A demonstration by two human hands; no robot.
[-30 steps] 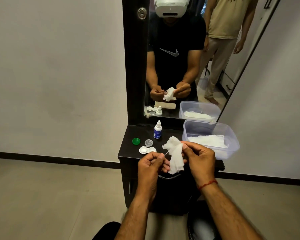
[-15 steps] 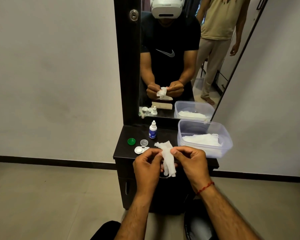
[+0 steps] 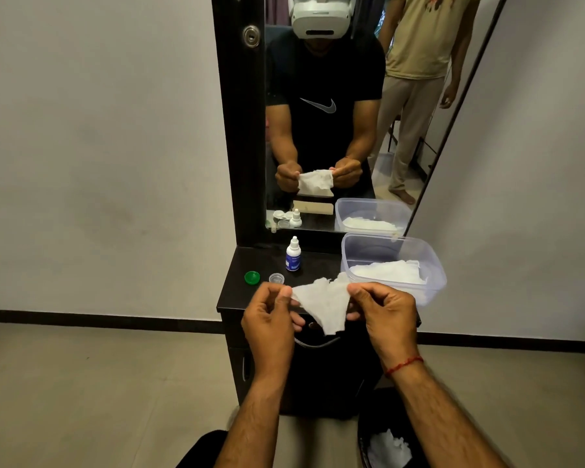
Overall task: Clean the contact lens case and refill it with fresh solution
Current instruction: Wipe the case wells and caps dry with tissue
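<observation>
Both hands hold a white tissue (image 3: 325, 300) stretched flat between them, above the front edge of the black dresser top (image 3: 237, 292). My left hand (image 3: 271, 319) pinches its left corner and my right hand (image 3: 384, 314) pinches its right corner. A small white solution bottle (image 3: 293, 254) with a blue label stands upright near the mirror. A green cap (image 3: 252, 277) and a clear cap (image 3: 276, 278) lie on the dresser top to its left. The lens case itself is hidden behind my left hand.
A clear plastic tub (image 3: 429, 265) holding white tissues sits on the right of the dresser. A tall mirror (image 3: 325, 113) behind shows my reflection and a second person standing. A dark bin (image 3: 389, 444) with a crumpled tissue stands on the floor at lower right.
The tissue was bunched between my hands; they have moved apart and spread it out flat. The view has shifted so my left hand now covers the lens case.
</observation>
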